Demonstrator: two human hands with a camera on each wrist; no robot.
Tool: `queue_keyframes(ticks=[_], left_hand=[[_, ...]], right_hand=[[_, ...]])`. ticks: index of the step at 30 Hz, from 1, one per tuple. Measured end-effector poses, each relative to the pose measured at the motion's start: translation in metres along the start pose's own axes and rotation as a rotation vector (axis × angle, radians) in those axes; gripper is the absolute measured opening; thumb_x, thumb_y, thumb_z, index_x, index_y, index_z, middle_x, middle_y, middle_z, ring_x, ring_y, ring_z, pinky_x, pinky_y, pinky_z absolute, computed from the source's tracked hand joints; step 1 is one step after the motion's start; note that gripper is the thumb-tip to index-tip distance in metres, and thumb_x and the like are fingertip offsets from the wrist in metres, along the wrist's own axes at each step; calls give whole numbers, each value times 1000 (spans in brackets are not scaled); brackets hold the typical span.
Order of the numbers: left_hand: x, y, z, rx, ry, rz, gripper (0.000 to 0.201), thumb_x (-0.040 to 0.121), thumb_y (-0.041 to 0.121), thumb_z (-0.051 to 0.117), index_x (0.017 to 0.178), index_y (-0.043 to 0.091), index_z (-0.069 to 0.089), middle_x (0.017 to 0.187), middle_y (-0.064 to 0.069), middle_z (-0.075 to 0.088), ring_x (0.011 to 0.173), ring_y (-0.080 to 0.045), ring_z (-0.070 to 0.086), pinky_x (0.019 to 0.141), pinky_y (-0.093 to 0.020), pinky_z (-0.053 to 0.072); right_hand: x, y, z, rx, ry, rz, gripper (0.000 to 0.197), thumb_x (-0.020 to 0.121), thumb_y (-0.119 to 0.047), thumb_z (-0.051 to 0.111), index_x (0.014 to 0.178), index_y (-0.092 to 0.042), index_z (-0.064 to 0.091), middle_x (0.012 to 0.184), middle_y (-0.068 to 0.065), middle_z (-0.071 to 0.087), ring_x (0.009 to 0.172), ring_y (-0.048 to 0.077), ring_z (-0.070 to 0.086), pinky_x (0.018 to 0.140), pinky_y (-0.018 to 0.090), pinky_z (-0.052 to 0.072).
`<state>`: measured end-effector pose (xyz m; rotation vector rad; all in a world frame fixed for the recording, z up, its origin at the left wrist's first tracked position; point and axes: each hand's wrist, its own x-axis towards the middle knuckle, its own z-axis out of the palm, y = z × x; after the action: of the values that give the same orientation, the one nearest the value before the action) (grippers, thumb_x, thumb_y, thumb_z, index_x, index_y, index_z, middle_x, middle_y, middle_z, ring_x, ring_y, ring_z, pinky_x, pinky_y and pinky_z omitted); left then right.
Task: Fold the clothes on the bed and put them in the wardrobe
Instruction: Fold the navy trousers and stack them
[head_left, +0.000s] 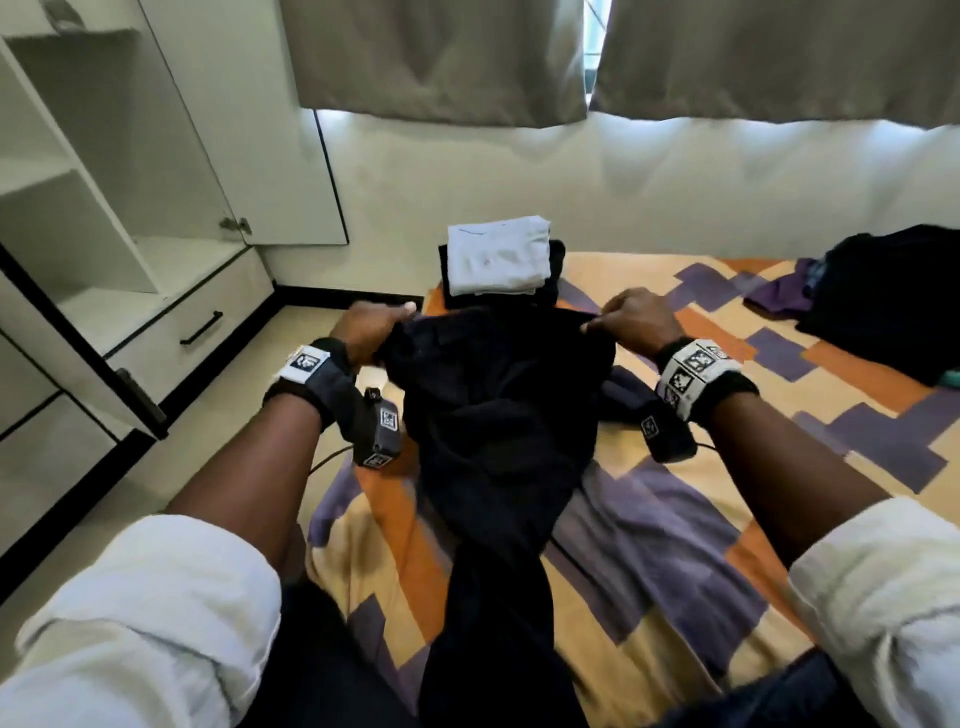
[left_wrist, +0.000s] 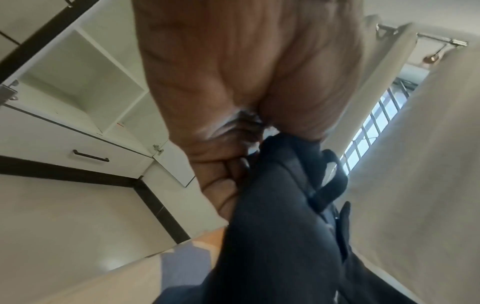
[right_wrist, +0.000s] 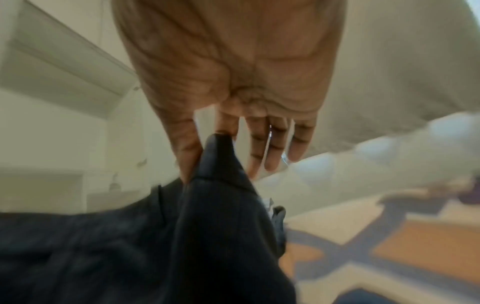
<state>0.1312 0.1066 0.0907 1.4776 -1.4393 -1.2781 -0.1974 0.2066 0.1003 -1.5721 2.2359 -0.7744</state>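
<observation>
Left hand (head_left: 371, 325) grips and right hand (head_left: 636, 322) pinches the waistband of dark trousers (head_left: 493, 415) draped unfolded at the bed's (head_left: 675, 545) near-left edge; folded stack (head_left: 498, 257) waits at the far-left corner, unfolded pile (head_left: 883, 296) far right, wardrobe (head_left: 104, 208) shelves unfilled.

Bedroom in a home. A bed (head_left: 701, 519) with a patchwork cover in orange, purple and cream stands beside an open white wardrobe (head_left: 104, 218) with shelves and a drawer (head_left: 197, 327); beige curtains (head_left: 441, 57) hang over a window (left_wrist: 374, 127).
</observation>
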Motion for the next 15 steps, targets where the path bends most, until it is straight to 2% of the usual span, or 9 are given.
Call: queue_keyframes(ticks=[2,4,5,7,9,11,12,15], left_hand=[[-3,-18,1,106,3,8,27,84,25,77,64,15,61,61,-1,62,63,-20,58,63,-29,48],[-6,-33,-3,137,23,36,28,81,13,80,67,13,56,62,0,62,59,-14,59,59,-24,48],[-10,-37,-5,138,-14,33,24,80,4,78,72,12,57,68,0,67,61,-12,62,60,-22,52],[-12,-38,-10,240,-66,0,21,77,-8,74,81,6,60,89,-10,70,77,-21,65,70,-25,52],[-13,-40,-14,511,-47,-3,18,76,-8,72,85,5,63,95,-16,68,83,-25,63,73,-28,46],[-16,-40,-18,797,26,-23,9,79,3,71,88,3,68,99,-18,70,89,-31,66,73,-29,46],[-17,-42,-20,902,73,-24,14,81,9,70,93,2,70,104,-20,70,95,-35,66,76,-31,48],[-25,-48,-20,1047,189,-47,24,88,16,62,105,0,69,113,-22,68,105,-39,64,83,-35,49]], right_hand=[[-9,10,6,-2,-185,39,34,79,-34,77,73,-3,65,75,9,58,74,23,53,58,30,35],[-19,19,11,-102,-333,63,47,80,-53,71,84,-7,62,84,6,60,81,24,55,68,33,40],[-24,22,14,-145,-382,72,53,82,-61,64,89,-9,60,88,5,62,85,24,57,74,36,42],[-30,28,24,-245,-453,72,57,89,-64,52,92,-9,62,91,4,66,85,21,58,82,38,42],[-35,35,35,-369,-482,52,42,92,-50,58,99,-10,66,99,8,69,88,24,63,84,39,48],[-39,39,47,-462,-439,13,27,88,-26,62,108,-7,64,104,13,68,91,28,65,85,41,54],[-41,39,52,-470,-411,1,27,87,-19,60,110,-6,63,104,13,67,91,29,65,84,40,55],[-49,36,66,-465,-450,-32,24,90,-17,58,113,-11,64,112,9,64,100,29,62,87,35,50]])
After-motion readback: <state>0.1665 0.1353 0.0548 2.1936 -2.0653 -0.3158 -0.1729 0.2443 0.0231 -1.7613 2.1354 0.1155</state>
